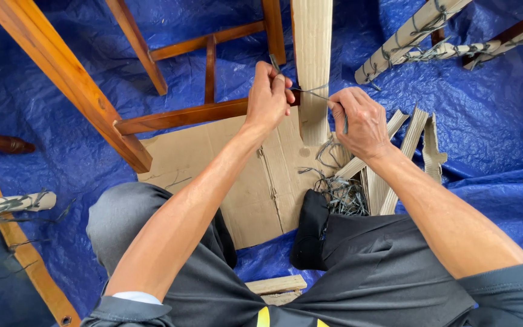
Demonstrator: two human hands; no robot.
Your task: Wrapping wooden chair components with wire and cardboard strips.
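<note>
A wooden chair frame point(180, 115) stands on a blue tarp. One leg is wrapped in corrugated cardboard point(313, 66). My left hand point(269, 97) is closed on a thin grey strap point(310, 92) just left of the wrapped leg. My right hand point(361, 121) grips the other end of the same strap on the right side. The strap runs taut across the cardboard wrap between both hands.
A flat cardboard sheet point(243, 175) lies under the frame. Cut grey straps point(340, 191) and cardboard strips point(416, 145) lie by my right knee. More wrapped chair legs point(413, 30) sit at the top right and another wrapped piece point(13, 203) at the left. Blue tarp point(497, 109) covers the floor.
</note>
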